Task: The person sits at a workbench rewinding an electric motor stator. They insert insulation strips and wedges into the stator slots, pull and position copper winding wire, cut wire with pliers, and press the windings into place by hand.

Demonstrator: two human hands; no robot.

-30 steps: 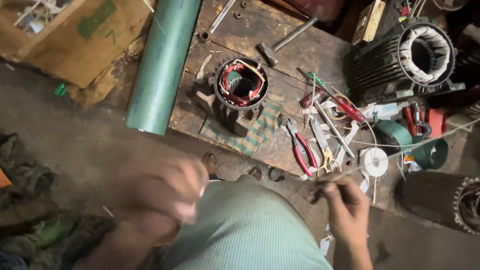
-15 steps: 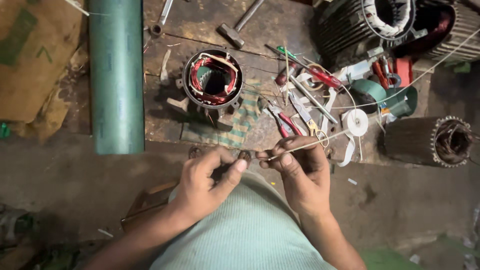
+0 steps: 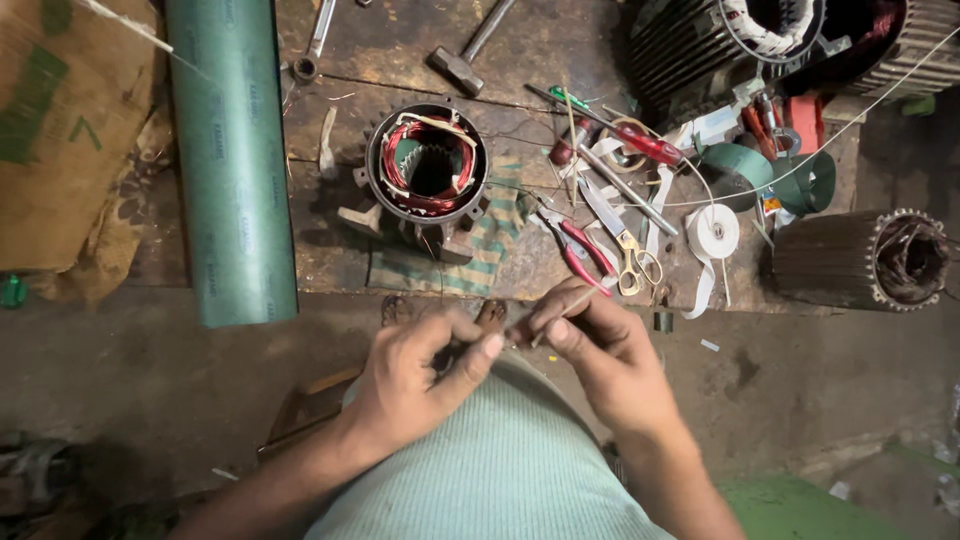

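My left hand (image 3: pixel 425 375) and my right hand (image 3: pixel 600 350) meet over my lap, fingertips almost touching. Both pinch a thin wire or sleeve piece (image 3: pixel 515 335) between thumb and fingers; its exact shape is too small to tell. Straight ahead on the wooden board (image 3: pixel 400 50) stands a motor stator (image 3: pixel 428 170) with red copper windings, resting on a striped green cloth (image 3: pixel 440 268). Red-handled pliers (image 3: pixel 580 250) and yellow-handled scissors (image 3: pixel 635 260) lie just beyond my right hand.
A long green roll (image 3: pixel 230 150) lies to the left beside a cardboard box (image 3: pixel 60 130). A hammer (image 3: pixel 470 45), a wrench (image 3: pixel 315 40), screwdrivers, a white tape roll (image 3: pixel 715 232) and green tape (image 3: pixel 800 180) clutter the board. More motor housings (image 3: pixel 870 260) sit at right.
My hands have come together in front of me from apart and low. The view has shifted so the stator and board sit more central.
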